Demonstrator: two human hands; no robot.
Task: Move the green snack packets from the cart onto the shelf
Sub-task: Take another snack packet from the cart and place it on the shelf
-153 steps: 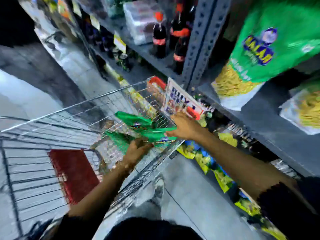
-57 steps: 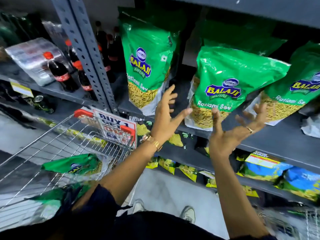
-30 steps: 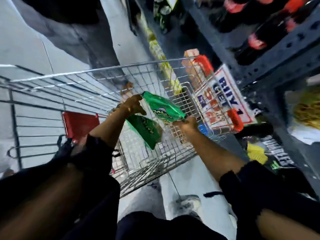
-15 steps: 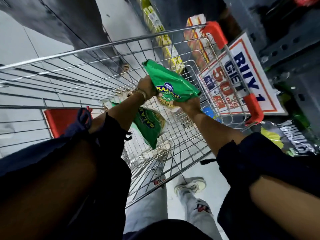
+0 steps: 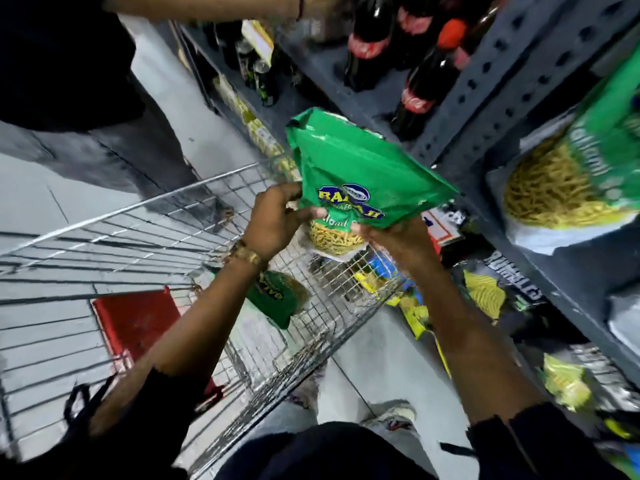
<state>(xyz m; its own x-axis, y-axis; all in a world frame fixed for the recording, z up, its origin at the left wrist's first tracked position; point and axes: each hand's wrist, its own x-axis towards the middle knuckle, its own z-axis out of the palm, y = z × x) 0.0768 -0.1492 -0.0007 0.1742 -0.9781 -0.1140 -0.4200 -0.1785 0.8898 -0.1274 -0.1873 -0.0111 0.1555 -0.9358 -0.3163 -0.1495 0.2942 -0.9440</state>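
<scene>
Two hands carry one green snack packet (image 5: 360, 168) above the wire cart (image 5: 145, 216), near the grey shelf (image 5: 568, 271). The left hand (image 5: 273, 220) pinches its lower left edge; the right hand (image 5: 398, 237) grips it from beneath. The film looks soft, light and probably slick, and the contents brittle, so holding the bottom corners without squeezing seems wise. Another green packet (image 5: 277, 299) lies in the cart below.

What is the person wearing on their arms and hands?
Both arms have dark sleeves pushed up, so the forearms are bare. The left sleeve has a frayed edge. The left hand has a gold-coloured bracelet at the wrist. The right hand wears no glove; I cannot make out a ring.
</scene>
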